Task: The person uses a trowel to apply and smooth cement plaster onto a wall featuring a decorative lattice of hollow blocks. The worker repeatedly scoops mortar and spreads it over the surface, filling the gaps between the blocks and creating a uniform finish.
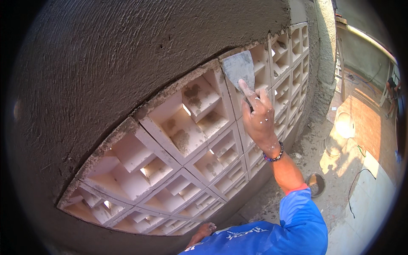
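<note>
My right hand (260, 117) is closed around the handle of a putty knife (239, 68), with the index finger stretched along its blade. The wide grey blade lies against the upper edge of a pale wall of ventilation blocks (185, 160), just below the dark plaster. White specks dot the hand, and a beaded bracelet circles the wrist. Low in the picture, my left hand (205, 230) shows in part beside the bottom of the block wall. It is small and partly hidden, so its fingers are not clear.
Damp, combed grey plaster (97, 63) covers the wall above the blocks. On the floor to the right stand a round bucket (315, 184) and a pale sack-like shape (335, 140). A dark cable (351, 193) lies nearby. Another person (392, 87) is at the far right.
</note>
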Demonstrator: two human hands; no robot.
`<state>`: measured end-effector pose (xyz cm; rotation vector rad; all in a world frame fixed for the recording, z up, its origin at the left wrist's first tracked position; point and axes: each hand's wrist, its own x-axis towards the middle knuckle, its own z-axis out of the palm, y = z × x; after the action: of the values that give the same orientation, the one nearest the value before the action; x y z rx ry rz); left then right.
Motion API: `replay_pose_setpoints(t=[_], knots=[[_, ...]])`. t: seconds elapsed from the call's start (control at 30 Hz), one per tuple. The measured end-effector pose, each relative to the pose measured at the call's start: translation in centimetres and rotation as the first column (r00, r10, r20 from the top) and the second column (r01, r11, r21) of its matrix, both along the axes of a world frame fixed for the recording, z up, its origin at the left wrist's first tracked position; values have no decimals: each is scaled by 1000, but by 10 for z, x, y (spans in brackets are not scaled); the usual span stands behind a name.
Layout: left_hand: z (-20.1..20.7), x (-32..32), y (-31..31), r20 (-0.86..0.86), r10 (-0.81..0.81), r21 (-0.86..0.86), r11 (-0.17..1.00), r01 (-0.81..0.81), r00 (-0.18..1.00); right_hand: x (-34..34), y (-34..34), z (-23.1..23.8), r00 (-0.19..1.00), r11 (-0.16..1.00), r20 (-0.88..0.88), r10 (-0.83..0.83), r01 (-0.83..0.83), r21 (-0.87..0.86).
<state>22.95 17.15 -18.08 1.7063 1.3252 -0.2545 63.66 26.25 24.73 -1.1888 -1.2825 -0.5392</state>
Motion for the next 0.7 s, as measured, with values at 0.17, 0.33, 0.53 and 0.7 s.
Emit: replay_pose_setpoints(t=[0.17, 0.33, 0.53, 0.7], knots=[[20, 7, -4, 15, 33, -12, 999, -33, 999, 0, 3, 0, 1000, 1000, 5, 5, -5, 13], [17, 6, -2, -9, 2, 0, 1000, -2, 1000, -2, 5, 12, 1000, 999, 10, -13, 12, 47], [23, 6, -6, 19, 36, 22, 999, -36, 999, 4, -21, -3, 998, 988, -12, -61, 59, -144], [30, 7, -17, 11, 50, -49, 998, -50, 999, 15, -28, -2, 990, 992, 90, -112, 117, -56]])
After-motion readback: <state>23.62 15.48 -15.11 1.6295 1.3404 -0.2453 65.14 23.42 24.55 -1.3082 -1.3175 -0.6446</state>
